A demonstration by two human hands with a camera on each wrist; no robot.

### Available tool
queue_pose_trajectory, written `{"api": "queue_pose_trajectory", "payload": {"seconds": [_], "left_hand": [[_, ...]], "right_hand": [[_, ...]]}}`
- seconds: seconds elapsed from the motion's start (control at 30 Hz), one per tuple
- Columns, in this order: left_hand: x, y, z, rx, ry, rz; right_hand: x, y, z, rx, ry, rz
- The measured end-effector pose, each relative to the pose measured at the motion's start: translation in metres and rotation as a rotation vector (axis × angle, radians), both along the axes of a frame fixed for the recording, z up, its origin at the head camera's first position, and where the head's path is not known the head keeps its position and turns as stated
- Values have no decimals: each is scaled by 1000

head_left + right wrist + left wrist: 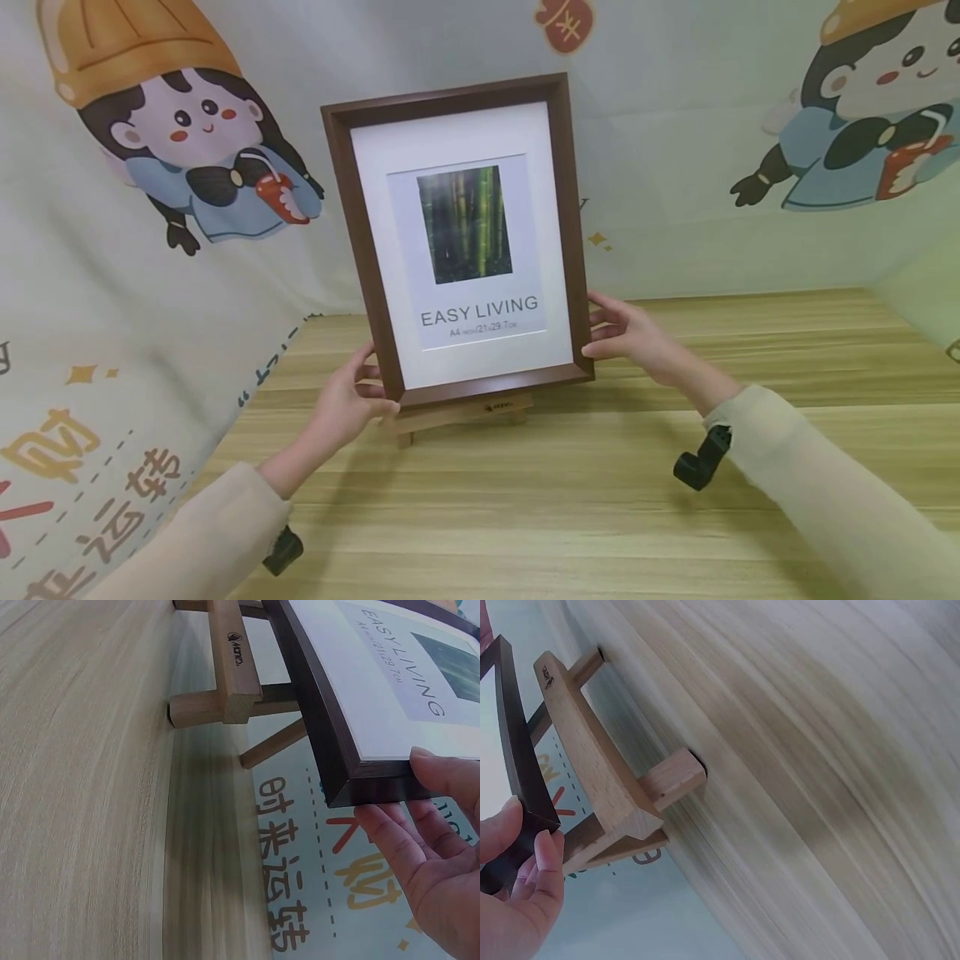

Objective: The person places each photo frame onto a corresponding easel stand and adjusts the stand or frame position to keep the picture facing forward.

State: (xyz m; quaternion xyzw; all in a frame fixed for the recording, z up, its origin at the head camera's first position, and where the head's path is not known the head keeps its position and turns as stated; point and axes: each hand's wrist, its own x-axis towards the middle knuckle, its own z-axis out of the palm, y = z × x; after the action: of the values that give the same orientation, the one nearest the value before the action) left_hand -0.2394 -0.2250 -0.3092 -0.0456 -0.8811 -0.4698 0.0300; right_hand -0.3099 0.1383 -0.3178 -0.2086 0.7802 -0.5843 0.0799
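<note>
Both hands hold a brown picture frame (459,390) with a white mat and a bamboo picture marked "EASY LIVING". My left hand (347,402) grips its lower left corner, thumb at the front. On the opposite side, my right hand (636,342) pinches the edge just above the lower right corner. A small wooden easel (480,410) stands on the table behind and below the frame, mostly hidden in the head view. In the left wrist view the easel's ledge (592,750) shows beside the frame's bottom edge, with a gap between them. The right wrist view shows that gap too.
The wood-grain table (570,508) spreads out in front of the easel. Behind it hangs a pale cloth backdrop (675,242) with cartoon figures and lettering, which also runs down the left side. Each sleeve cuff carries a small black camera (702,458).
</note>
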Motion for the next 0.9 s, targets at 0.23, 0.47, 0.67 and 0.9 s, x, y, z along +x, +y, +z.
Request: {"api": "queue_pose_trajectory", "payload": {"seconds": [0.23,0.47,0.67,0.9], "left_hand": [[0,-6,-2,-7,-2,12],[1,-11,-4,-17,8,18],[1,-16,-6,-29,15,23],[2,-21,-7,-27,18,26]], "right_hand": [[1,-7,0,-4,12,14],[0,-14,-3,-13,16,23],[-3,-19,-5,-21,13,30],[-5,-25,-7,-18,17,26]]}}
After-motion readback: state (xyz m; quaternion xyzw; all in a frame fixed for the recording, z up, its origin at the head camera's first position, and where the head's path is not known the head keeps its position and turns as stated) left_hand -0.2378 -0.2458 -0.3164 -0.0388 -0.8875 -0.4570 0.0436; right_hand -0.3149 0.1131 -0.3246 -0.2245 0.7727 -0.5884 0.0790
